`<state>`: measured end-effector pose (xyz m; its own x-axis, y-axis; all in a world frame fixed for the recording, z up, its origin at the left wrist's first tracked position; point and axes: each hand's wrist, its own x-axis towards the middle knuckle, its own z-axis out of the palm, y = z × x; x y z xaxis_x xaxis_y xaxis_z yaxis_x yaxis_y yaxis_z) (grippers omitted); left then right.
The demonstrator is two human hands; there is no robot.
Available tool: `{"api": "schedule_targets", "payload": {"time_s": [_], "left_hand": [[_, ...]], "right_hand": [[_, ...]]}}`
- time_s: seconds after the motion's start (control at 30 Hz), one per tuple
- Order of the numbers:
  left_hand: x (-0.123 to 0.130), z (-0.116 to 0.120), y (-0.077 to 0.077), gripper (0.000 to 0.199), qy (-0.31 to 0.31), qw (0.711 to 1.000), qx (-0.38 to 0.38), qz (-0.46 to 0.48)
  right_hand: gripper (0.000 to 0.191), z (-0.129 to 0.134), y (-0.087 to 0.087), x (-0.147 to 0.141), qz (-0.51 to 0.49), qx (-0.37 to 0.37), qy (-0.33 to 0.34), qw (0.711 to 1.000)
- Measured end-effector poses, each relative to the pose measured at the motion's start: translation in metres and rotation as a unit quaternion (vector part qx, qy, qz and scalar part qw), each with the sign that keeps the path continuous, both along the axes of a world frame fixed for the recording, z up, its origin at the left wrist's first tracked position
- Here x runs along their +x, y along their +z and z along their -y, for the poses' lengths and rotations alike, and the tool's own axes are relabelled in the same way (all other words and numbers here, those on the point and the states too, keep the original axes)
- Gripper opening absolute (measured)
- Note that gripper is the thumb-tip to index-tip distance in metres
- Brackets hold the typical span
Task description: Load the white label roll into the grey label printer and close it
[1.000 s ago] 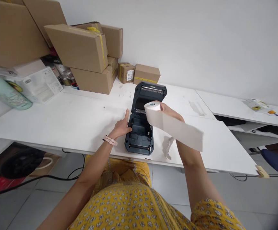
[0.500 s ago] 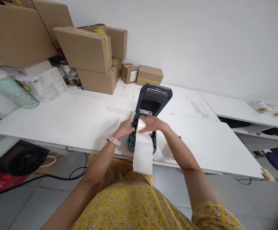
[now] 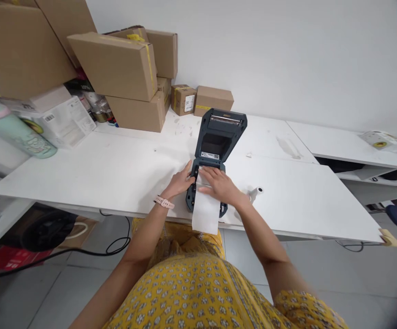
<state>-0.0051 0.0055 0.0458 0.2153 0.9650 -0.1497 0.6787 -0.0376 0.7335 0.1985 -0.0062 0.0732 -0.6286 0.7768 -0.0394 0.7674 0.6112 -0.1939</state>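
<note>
A dark label printer [image 3: 201, 161] stands near the desk's front edge with its lid [image 3: 221, 137] raised. Inside lies a white paper roll [image 3: 203, 178], partly hidden by fingers. Its loose paper strip [image 3: 205, 214] runs forward past the printer's front and the desk edge. My left hand [image 3: 179, 183] grips the printer's left side, thumb at the rim and a finger along the outside. My right hand [image 3: 223, 186] lies over the roll and the strip's upper part, palm down, fingers stretched out. A small white tube [image 3: 256, 193] with a dark end lies right of my right hand.
Cardboard boxes [image 3: 116, 64] are stacked at the back left, with two smaller boxes [image 3: 214, 99] by the wall. A mint bottle [image 3: 20, 132] leans at the far left beside a white carton [image 3: 63, 121]. Cables [image 3: 119, 242] hang below the desk [image 3: 123, 169].
My right hand has gone from curled around the roll to flat over it and the paper. The strip's free end sits higher. My left hand stays at the printer's side.
</note>
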Motion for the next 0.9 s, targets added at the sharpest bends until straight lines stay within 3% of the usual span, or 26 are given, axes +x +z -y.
{"api": "schedule_targets", "payload": {"time_s": [0.13,0.23,0.37,0.53,0.63,0.7,0.8,0.83,0.9], "left_hand": [[0.002,0.001,0.002,0.076,0.001,0.999,0.010,-0.030],[0.004,0.001,0.002,0.075,0.002,0.999,0.017,-0.049],[0.008,0.005,-0.002,0.070,0.006,0.998,0.037,-0.056],[0.012,0.010,-0.007,0.062,0.041,0.996,0.046,-0.069],[0.014,0.017,-0.015,0.060,0.065,0.997,0.036,-0.005],[0.016,0.029,-0.025,0.064,0.080,0.992,0.027,0.094],[0.019,0.052,-0.042,0.093,0.082,0.961,-0.003,0.265],[0.019,0.060,-0.046,0.101,0.080,0.949,-0.022,0.305],[0.020,0.071,-0.050,0.111,0.083,0.930,-0.046,0.354]], "right_hand": [[0.072,0.064,-0.025,0.005,-0.027,0.029,0.018,0.999],[0.072,0.088,-0.042,0.002,-0.043,0.057,-0.016,0.997],[0.074,0.091,-0.045,-0.005,-0.042,0.079,-0.039,0.995],[0.079,0.086,-0.041,-0.011,-0.047,0.055,-0.038,0.997],[0.081,0.090,-0.040,-0.009,-0.086,0.030,-0.043,0.995],[0.079,0.092,-0.035,0.000,-0.145,-0.001,-0.023,0.989],[0.049,0.078,-0.014,0.027,-0.305,-0.047,-0.013,0.951],[0.038,0.065,-0.003,0.037,-0.375,-0.039,-0.043,0.925],[0.039,0.024,0.022,0.056,-0.506,0.096,-0.190,0.836]]}}
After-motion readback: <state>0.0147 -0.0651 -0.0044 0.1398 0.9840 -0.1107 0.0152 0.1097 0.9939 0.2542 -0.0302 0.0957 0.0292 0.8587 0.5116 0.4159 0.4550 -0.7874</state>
